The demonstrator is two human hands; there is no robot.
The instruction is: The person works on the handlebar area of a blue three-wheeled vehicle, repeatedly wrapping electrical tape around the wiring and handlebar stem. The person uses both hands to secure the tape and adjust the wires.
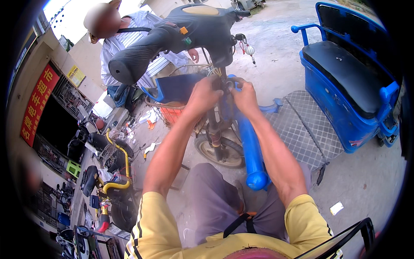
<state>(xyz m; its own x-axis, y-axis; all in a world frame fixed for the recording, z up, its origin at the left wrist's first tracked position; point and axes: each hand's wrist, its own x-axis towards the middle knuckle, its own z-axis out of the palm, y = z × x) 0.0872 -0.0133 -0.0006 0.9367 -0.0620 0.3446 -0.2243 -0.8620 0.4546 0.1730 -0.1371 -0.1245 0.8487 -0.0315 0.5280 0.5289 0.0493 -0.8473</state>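
Observation:
Both my arms reach forward to the steering column (212, 125) of a blue electric tricycle. On the column's left side, just below a bundle of thin wires (214, 71), my left hand (205, 96) is closed, with what it holds hidden behind the fingers. Across from it, my right hand (245, 97) pinches close against the column; any small part between its fingertips is too hard to make out. Above both hands sits the black handlebar cover (189, 28), with a ribbed grip (137, 56) angled toward me. Keys with a white round charm (249, 50) hang at its right.
A thick blue tube (250, 149) slopes toward my knees. Rightward are a checker-plate footboard (304, 125) and a blue seat box (327, 99). A person in a hat (129, 34) is beyond the front basket (174, 113). A yellow scooter frame (126, 166) and scattered scraps lie left.

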